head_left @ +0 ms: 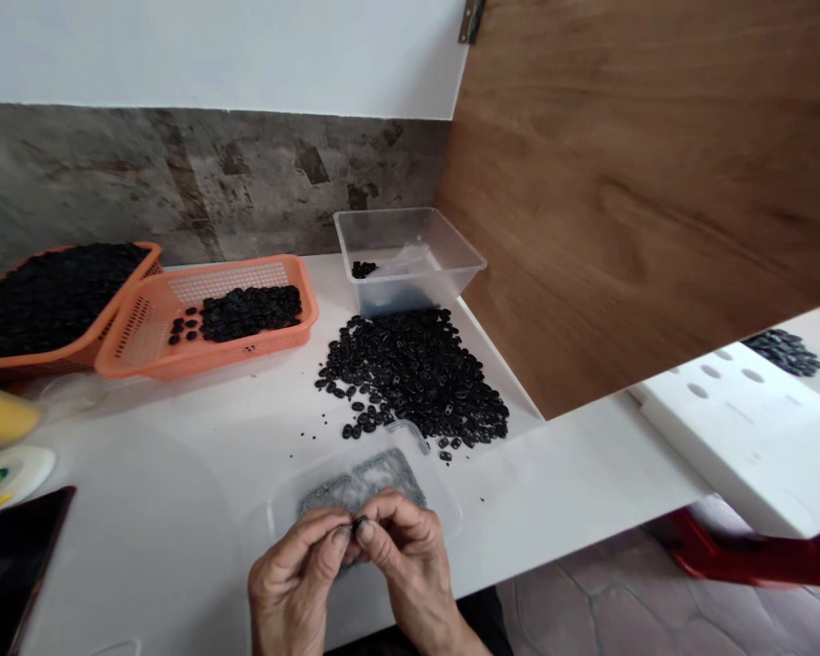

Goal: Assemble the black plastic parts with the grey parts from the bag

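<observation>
My left hand (295, 567) and my right hand (414, 556) meet near the table's front edge, thumbs and forefingers pinched together. Between the fingertips is a small black piece (359, 523), mostly covered by them. Just beyond and partly under my hands lies a shallow clear plastic tray (443, 497), holding many tiny grey bits (389, 474) too small to name. Behind it spreads a large heap of small black oval pieces (410, 374), some showing two holes. A few loose ones lie at the heap's near edge.
At the back left stand an orange basket (293, 342) and a fuller one (75, 351), both with black pieces. A clear plastic bin (451, 273) stands behind the heap. A wooden panel (642, 182) rises on the right. A phone (14, 565) lies at left.
</observation>
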{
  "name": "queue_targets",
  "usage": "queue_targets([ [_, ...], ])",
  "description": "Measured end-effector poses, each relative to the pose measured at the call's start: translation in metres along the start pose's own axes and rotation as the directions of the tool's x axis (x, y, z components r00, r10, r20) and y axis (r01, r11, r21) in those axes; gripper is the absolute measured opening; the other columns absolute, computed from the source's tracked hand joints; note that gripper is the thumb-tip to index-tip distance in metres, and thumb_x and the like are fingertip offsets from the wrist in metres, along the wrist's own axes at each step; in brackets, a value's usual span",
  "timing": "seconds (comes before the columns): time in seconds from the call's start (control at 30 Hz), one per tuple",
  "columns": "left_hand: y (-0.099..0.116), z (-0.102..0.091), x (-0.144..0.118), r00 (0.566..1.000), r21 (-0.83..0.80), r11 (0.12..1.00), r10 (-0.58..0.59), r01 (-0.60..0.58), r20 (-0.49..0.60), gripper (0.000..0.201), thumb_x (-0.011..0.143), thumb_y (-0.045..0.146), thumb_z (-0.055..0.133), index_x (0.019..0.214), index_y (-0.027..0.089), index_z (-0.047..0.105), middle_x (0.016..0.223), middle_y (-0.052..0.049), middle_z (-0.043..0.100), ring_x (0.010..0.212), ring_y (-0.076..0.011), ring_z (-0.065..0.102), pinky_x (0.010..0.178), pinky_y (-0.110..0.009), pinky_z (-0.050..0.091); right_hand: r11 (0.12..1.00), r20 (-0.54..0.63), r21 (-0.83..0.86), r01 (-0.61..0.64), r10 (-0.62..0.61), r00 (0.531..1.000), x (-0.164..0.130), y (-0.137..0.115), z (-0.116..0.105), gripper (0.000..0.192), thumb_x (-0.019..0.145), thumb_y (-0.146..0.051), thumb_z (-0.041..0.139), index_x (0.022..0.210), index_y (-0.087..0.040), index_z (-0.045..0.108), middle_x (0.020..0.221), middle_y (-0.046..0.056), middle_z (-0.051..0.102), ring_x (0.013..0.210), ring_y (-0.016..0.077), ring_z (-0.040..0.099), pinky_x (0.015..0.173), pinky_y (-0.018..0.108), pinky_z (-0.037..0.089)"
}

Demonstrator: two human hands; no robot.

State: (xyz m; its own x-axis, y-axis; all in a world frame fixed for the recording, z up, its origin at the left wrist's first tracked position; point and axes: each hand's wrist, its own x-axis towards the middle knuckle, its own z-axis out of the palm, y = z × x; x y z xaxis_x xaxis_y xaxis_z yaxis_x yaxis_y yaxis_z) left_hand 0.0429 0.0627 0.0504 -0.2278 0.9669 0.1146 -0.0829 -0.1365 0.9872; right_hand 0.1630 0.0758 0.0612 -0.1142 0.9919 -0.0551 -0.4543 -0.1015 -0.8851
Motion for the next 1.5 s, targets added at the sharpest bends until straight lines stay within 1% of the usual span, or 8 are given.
queue_targets([
  [0.37,0.002,0.003,0.000,1.000,0.012,1.000,-0.004,0.004,-0.021,0.011,0.075,0.017,0.071,0.078,0.025,0.078,0.074,0.000,0.075,0.059,-0.0133,0.069,0.058,-0.016,0.058,0.996,-0.011,-0.086,0.024,-0.025,1.000,-0.003,-0.003,0.000,0.013,0.084,-0.027,0.067,0.075,-0.017,0.069,0.066,0.001,0.058,0.061,0.0116,0.056,0.061,0.024,0.048],
  [0.63,0.005,-0.001,0.001,0.985,0.262,0.951,0.172,-0.167,0.003,0.019,0.074,0.011,0.069,0.084,0.026,0.077,0.079,0.002,0.076,0.064,-0.0120,0.071,0.062,-0.013,0.057,0.966,-0.032,-0.240,0.098,-0.109,0.994,-0.004,-0.001,-0.002,0.011,0.083,-0.025,0.067,0.075,-0.019,0.071,0.069,0.002,0.061,0.066,0.0137,0.058,0.065,0.026,0.048],
  [0.83,0.004,-0.003,0.000,0.984,0.282,0.943,0.180,-0.177,0.015,0.017,0.076,0.013,0.068,0.083,0.026,0.076,0.080,0.003,0.076,0.066,-0.0114,0.071,0.062,-0.012,0.057,0.988,-0.016,-0.154,0.010,-0.013,1.000,-0.003,0.000,-0.004,0.014,0.084,-0.027,0.067,0.074,-0.017,0.070,0.067,0.002,0.061,0.064,0.0132,0.058,0.063,0.026,0.048],
  [0.97,0.004,-0.003,0.000,0.978,0.308,0.929,0.209,-0.204,0.017,0.017,0.077,0.012,0.067,0.084,0.024,0.076,0.080,0.001,0.076,0.066,-0.0128,0.071,0.062,-0.014,0.058,0.991,-0.017,-0.135,-0.011,0.008,1.000,-0.004,0.002,-0.005,0.013,0.083,-0.027,0.068,0.076,-0.017,0.070,0.068,0.003,0.063,0.064,0.0132,0.058,0.064,0.026,0.049],
  [1.17,0.007,-0.004,0.005,0.967,0.323,0.912,0.218,-0.251,0.135,0.018,0.078,0.013,0.066,0.086,0.023,0.077,0.079,-0.002,0.076,0.061,-0.0149,0.071,0.058,-0.018,0.058,0.981,-0.018,-0.196,-0.008,0.005,1.000,-0.003,0.000,-0.007,0.020,0.084,-0.031,0.066,0.073,-0.015,0.067,0.064,0.003,0.063,0.062,0.0135,0.058,0.062,0.025,0.048],
  [1.23,0.008,-0.004,0.008,0.963,0.331,0.907,0.223,-0.261,0.149,0.018,0.078,0.013,0.066,0.087,0.023,0.078,0.077,-0.002,0.076,0.058,-0.0140,0.069,0.057,-0.017,0.058,0.981,-0.008,-0.194,-0.020,0.019,1.000,0.001,-0.003,-0.006,0.022,0.085,-0.032,0.066,0.071,-0.014,0.066,0.063,0.003,0.063,0.060,0.0121,0.057,0.060,0.023,0.046],
  [1.33,0.010,-0.005,0.013,0.969,0.329,0.915,0.192,-0.234,0.154,0.017,0.079,0.014,0.066,0.087,0.023,0.078,0.073,-0.001,0.075,0.056,-0.0131,0.068,0.057,-0.016,0.057,0.988,0.003,-0.143,-0.050,0.051,0.999,0.006,-0.005,-0.004,0.025,0.083,-0.034,0.067,0.069,-0.014,0.065,0.060,0.002,0.063,0.057,0.0105,0.054,0.057,0.022,0.043],
  [1.5,0.011,-0.010,0.011,0.989,0.278,0.955,0.070,-0.103,0.127,0.017,0.082,0.023,0.063,0.091,0.021,0.078,0.077,-0.004,0.076,0.059,-0.0156,0.069,0.058,-0.020,0.059,0.994,0.017,0.006,-0.109,0.109,0.994,0.011,-0.001,-0.004,0.026,0.081,-0.036,0.070,0.070,-0.012,0.064,0.059,0.002,0.063,0.055,0.0107,0.056,0.054,0.021,0.041],
])
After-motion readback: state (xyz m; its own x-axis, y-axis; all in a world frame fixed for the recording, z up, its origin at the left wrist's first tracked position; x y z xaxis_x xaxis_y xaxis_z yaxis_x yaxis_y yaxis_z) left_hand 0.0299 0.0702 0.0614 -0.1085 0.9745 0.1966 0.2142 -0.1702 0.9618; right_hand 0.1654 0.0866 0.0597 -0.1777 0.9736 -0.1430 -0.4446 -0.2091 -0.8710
